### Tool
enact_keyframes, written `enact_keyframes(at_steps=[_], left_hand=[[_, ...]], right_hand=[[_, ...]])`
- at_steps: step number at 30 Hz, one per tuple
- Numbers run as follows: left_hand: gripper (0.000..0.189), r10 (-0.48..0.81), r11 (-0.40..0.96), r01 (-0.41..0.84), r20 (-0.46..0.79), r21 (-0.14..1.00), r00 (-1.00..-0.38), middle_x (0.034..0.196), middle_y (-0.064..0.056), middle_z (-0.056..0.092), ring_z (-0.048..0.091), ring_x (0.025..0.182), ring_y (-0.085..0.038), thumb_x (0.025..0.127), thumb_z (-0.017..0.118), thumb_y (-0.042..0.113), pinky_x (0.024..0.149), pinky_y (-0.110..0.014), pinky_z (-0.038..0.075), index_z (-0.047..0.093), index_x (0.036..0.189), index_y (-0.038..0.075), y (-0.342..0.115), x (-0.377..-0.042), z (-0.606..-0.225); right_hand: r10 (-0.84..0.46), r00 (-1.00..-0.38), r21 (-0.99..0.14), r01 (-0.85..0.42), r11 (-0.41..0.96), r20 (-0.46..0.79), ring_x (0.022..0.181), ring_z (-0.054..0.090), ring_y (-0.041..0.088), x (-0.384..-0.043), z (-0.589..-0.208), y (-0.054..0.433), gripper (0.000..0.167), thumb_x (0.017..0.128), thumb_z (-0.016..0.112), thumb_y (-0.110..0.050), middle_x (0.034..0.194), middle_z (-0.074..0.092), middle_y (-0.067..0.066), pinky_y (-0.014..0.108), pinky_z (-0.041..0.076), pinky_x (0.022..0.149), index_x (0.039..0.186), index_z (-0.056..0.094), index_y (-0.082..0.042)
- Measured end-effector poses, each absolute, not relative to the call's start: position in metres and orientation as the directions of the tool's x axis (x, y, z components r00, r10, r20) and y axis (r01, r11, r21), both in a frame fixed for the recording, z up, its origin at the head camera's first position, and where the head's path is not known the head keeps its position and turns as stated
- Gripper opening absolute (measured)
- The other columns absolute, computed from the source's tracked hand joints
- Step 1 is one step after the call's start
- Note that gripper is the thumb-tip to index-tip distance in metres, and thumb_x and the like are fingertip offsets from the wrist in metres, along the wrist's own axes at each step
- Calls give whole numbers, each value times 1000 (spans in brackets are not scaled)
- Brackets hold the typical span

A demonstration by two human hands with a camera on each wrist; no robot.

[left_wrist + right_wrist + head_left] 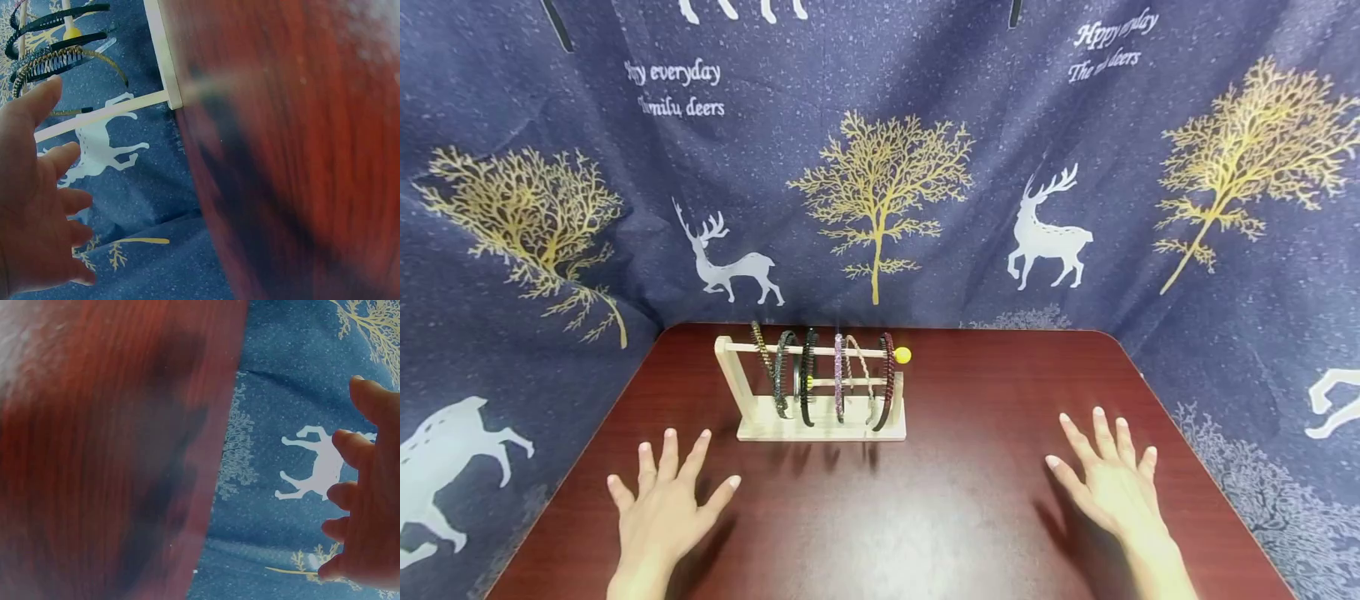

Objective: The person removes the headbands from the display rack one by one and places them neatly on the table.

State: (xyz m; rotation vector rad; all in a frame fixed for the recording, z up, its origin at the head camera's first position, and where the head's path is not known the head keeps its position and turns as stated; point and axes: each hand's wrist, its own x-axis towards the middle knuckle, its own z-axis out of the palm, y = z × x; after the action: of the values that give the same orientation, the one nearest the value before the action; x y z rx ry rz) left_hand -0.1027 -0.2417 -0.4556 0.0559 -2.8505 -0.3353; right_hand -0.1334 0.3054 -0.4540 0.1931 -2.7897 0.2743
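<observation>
A pale wooden rack (767,429) stands toward the back left of the table, with several headbands hung on its upper rod. Among them are a gold one (762,346), a black toothed one (807,379), a purple glittery one (839,379) and a dark red one (889,383). My left hand (662,512) is held in front of the rack, fingers spread, touching nothing. Far to the right, my right hand (1112,487) has its fingers spread too and holds nothing. In the left wrist view the rack's headbands (53,62) appear beyond my thumb.
A dark red wooden table (985,400) lies beneath both hands. A blue curtain (925,275) printed with white deer and golden trees hangs behind and along both sides. The rack has a lower rod, and yellow balls (902,355) cap the rod ends.
</observation>
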Motion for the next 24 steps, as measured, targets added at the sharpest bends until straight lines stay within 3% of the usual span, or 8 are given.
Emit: enact_keyframes(at_steps=[5, 9, 15, 24], left_hand=[[75, -81, 971, -18, 255, 239, -964, 146, -30, 16, 0, 132, -51, 87, 47, 61, 91, -70, -14, 32, 145, 16, -242, -103, -456], [74, -99, 962, -24, 268, 271, -958, 143, -33, 20, 8, 130, -53, 86, 49, 61, 92, -73, -3, 37, 141, 13, -239, -105, -455], [69, -129, 932, 8, 353, 361, -927, 139, -35, 28, 25, 124, -54, 85, 57, 52, 89, -71, 20, 43, 136, 7, -235, -105, -451], [66, -174, 890, 5, 349, 456, -921, 137, -35, 30, 30, 121, -54, 86, 62, 43, 87, -69, 26, 44, 134, 2, -229, -107, -454]], right_hand=[[-107, -939, -179, -173, 968, 327, 135, 2, 45, -135, -453, 302, 64, 91, 49, -51, 149, 17, 25, 73, -5, 92, 146, 32, -23], [-107, -934, -197, -182, 963, 340, 136, 5, 43, -134, -452, 300, 67, 89, 52, -50, 148, 18, 25, 69, -5, 95, 147, 31, -23], [-127, -891, -254, -258, 932, 436, 130, 24, 46, -133, -455, 291, 67, 85, 64, -37, 142, 30, 28, 66, 15, 97, 142, 38, -16], [-133, -830, -349, -366, 863, 541, 120, 38, 48, -132, -469, 268, 64, 77, 73, -23, 135, 40, 29, 62, 31, 90, 134, 49, -6]])
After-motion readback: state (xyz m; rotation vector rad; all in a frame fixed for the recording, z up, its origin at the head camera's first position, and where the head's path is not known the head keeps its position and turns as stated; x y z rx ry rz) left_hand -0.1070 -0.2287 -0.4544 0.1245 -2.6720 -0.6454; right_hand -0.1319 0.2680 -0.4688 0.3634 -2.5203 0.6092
